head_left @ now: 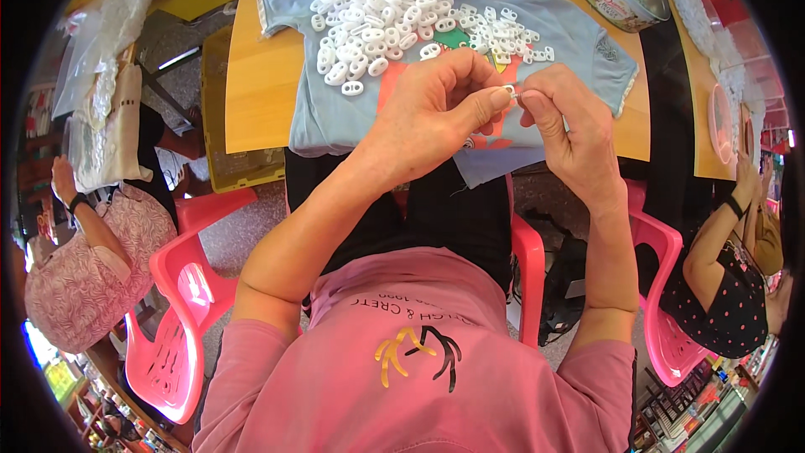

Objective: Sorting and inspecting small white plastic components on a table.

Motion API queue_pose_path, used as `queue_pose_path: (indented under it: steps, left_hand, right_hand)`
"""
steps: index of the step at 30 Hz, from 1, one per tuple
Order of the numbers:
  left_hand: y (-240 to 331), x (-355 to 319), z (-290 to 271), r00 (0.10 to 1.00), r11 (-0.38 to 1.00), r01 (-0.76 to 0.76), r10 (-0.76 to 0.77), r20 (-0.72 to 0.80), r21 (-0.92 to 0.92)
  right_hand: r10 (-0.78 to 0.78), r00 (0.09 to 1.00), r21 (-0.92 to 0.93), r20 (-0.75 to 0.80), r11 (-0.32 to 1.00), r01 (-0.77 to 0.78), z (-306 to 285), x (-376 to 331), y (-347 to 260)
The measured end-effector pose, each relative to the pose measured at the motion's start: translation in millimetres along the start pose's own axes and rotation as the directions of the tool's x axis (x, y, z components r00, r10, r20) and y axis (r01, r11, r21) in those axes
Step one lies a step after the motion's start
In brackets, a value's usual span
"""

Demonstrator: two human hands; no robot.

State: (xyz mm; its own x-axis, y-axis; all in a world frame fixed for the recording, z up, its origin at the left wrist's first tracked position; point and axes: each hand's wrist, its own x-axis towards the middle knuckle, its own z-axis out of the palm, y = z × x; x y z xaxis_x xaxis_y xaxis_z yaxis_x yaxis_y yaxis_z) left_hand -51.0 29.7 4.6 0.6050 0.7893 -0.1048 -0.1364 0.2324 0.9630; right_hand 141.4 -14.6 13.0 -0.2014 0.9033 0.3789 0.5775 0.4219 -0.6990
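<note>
A wooden table (pixel 260 75) at twelve o'clock carries a blue shirt (pixel 579 42) heaped with white plastic rings (pixel 369 21). Left hand (pixel 432 117) and right hand (pixel 566 122) pinch together around one small ring (pixel 510 92), mostly hidden by fingertips. Pink chairs (pixel 180 319) stand around.

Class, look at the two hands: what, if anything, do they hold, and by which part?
A small white plastic piece, pinched between the left hand and right hand fingertips; which part of it cannot be told.

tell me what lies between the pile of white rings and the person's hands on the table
In the head view, only the pale blue cloth with its coloured print lies between the white rings and the left hand and right hand.
</note>
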Motion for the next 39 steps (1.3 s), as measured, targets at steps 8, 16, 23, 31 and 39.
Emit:
queue_pose_path:
  steps: [8,16,23,31,39]
  left_hand:
    - [2.3,-2.0,6.5,1.000,0.999,-0.028,0.027,0.015,0.016]
    - [-0.4,-2.5,10.5,0.998,0.996,-0.060,0.059,0.017,0.069]
    - [-4.3,-1.9,16.2,0.996,0.995,-0.087,0.088,-0.020,0.041]
    - [-15.6,1.3,21.9,0.995,0.997,-0.064,0.061,-0.080,-0.036]
    - [-11.9,2.3,3.7,1.000,0.999,-0.024,0.024,-0.002,0.040]
  right_hand:
    - [-0.143,0.989,-0.067,0.042,0.987,0.146,-8.2,1.6,-0.3]
    - [-0.210,0.977,-0.107,0.035,0.971,0.213,-9.7,0.9,0.7]
    - [-0.229,0.973,-0.150,-0.034,0.963,0.222,1.7,-4.1,3.0]
    - [-0.237,0.958,-0.169,-0.161,0.963,0.209,22.2,-9.3,10.5]
    - [-0.083,0.991,-0.089,-0.102,0.993,0.074,17.5,-11.3,3.3]
